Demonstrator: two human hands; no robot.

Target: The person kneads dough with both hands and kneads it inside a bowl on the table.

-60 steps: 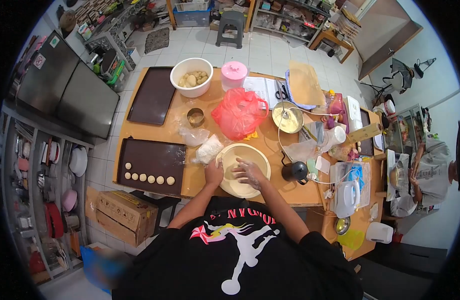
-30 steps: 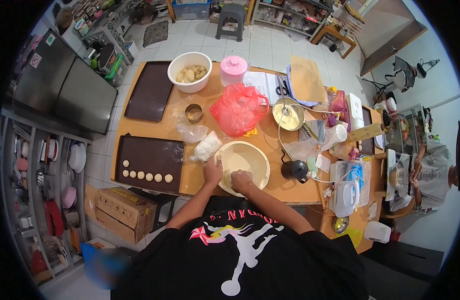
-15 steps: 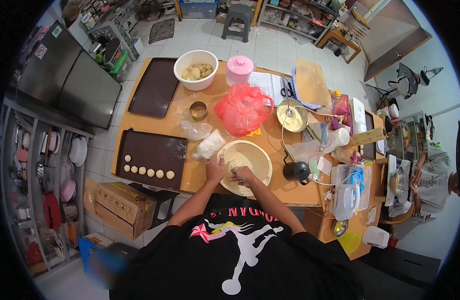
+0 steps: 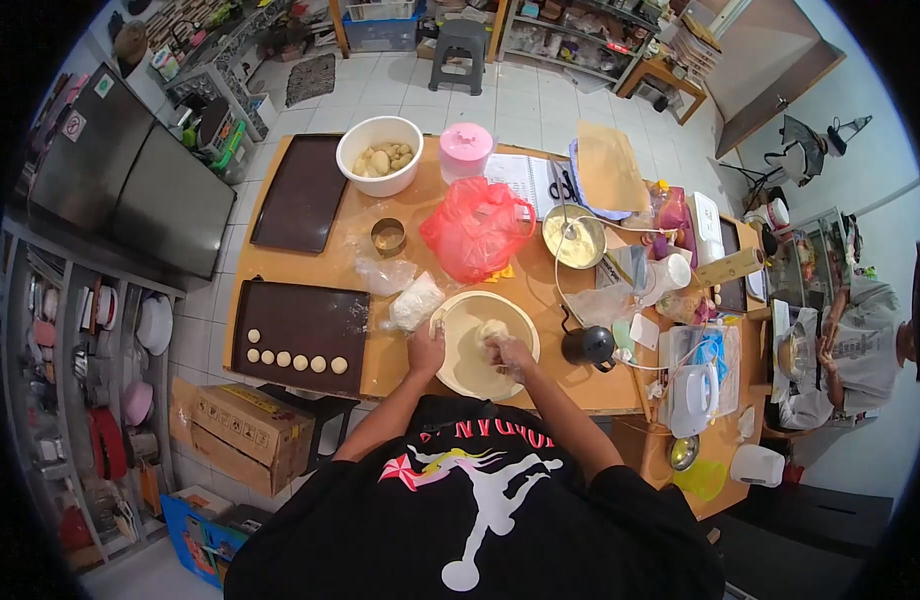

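A cream-coloured bowl (image 4: 527, 318) stands at the table's front edge, right before me. Its left rim is in the grip of my left hand (image 4: 426, 350). Inside the bowl, my right hand (image 4: 513, 357) has its fingers curled against a pale lump of dough (image 4: 492, 329), which partly shows above them. Flour clings to the right fingers. Just beyond the left hand lies a plastic bag of white flour (image 4: 417, 302).
Dough balls (image 4: 301, 362) line the front of a dark tray (image 4: 310, 310) at left. A red plastic bag (image 4: 475, 232) sits behind the bowl. On the right are a dark jug (image 4: 586, 346) and a metal bowl (image 4: 598, 257) with a pale mixture. A person (image 4: 870, 350) is at far right.
My right hand has shifted right inside the bowl, and more of the dough shows. My left hand stays at the rim. The whole view has tilted slightly.
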